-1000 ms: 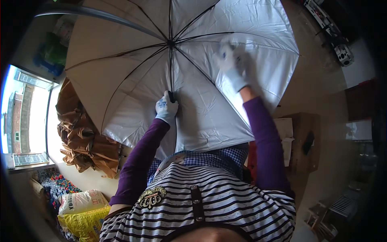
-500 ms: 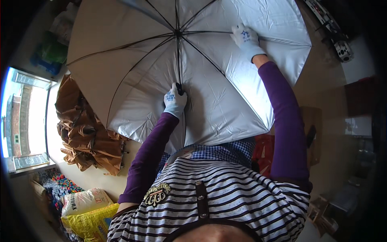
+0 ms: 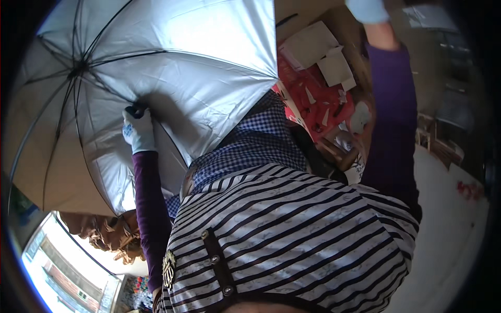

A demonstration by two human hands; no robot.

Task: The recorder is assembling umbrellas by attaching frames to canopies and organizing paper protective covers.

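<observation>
Your gloved left hand (image 3: 138,131) grips the black handle (image 3: 137,109) of an open silver-lined umbrella (image 3: 209,78), while your blurred right hand (image 3: 367,9), cut off at the top edge, is well apart, right of some pale sheets (image 3: 311,44).

Smooth, glossy, silvery cloth is seen in the umbrella canopy (image 3: 214,47).
Metal is suggested in the ribs (image 3: 130,54), plastic in the handle (image 3: 136,110), matt cloth in the left glove (image 3: 139,134); shiny metal studs (image 3: 214,259) are set in the strap (image 3: 220,274); the brown sheeting (image 3: 112,235) is roughly crumpled.
</observation>
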